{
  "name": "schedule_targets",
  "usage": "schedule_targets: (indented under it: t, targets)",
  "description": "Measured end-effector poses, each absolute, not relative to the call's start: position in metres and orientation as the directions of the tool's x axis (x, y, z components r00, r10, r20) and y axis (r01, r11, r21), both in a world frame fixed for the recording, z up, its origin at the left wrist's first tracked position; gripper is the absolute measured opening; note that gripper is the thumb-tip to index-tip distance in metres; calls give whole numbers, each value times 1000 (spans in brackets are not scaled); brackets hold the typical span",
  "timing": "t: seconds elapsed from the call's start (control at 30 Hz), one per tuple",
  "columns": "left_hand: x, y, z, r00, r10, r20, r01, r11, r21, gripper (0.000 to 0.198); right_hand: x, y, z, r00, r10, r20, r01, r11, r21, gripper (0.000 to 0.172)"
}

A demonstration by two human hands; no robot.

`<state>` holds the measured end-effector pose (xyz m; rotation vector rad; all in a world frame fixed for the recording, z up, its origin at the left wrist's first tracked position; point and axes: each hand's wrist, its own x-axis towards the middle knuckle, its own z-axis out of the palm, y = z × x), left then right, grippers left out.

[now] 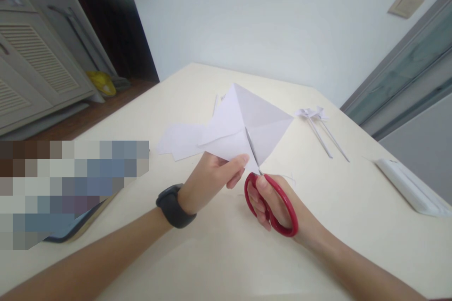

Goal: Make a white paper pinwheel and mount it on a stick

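My left hand pinches the near edge of a creased white sheet of paper, thumb on top, and holds it above the table. A slit runs inward from the sheet's near corner, with the blade of the red-handled scissors lying along it. Through the scissors' loops go the fingers of my right hand, closed around the handles. The lower blade is mostly hidden by the paper. A black band sits on my left wrist.
Two white paper pinwheels on rolled sticks lie at the back right. Loose white sheets rest on the table at left, with a thin stick behind. A long white packet lies right; a blurred-out flat device is at left.
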<state>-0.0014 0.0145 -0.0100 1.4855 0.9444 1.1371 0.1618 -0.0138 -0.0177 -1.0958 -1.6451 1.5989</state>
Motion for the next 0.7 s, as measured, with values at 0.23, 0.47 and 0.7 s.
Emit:
schedule_targets:
  t: [0.23,0.47,0.7]
  targets:
    - [1,15,-9,191,954,230,-74,-220,973,38,161,-15,-15,-472,874,-113,193,-22,-981,38]
    - [4,16,-5,-2,959,285,-296,-273,915,32,161,-15,-16,-548,829,-112,133,-46,-990,35]
    - [-11,25,7,-212,927,309,-436,-373,819,31,171,-4,-5,-602,771,-205,195,-107,-975,37]
